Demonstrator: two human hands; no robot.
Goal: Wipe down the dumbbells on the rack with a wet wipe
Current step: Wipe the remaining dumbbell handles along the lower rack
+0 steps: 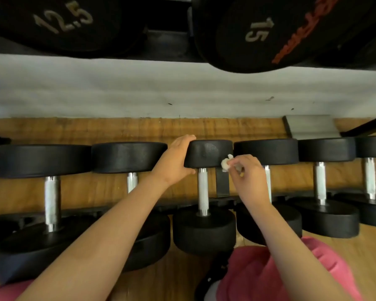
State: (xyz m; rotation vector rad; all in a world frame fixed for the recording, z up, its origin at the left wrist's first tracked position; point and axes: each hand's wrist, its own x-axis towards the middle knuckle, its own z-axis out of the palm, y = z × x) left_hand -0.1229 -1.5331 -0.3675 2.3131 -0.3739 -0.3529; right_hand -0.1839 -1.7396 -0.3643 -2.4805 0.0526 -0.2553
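R hand [248,172] pinching wet wipe [225,163], seemingly against dumbbell head [208,153]; L hand [176,161] gripping same.

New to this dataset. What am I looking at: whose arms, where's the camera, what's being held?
No robot here: one wide-angle camera sits on a person's head, looking down at their own bare arms. The left hand grips the far head of a black dumbbell, fingers over its top, thumb underneath. The right hand pinches a crumpled white wet wipe at that head's right edge. More dumbbells lie in a row on the low rack; the shelf above holds a 12.5 dumbbell and a 15 dumbbell.
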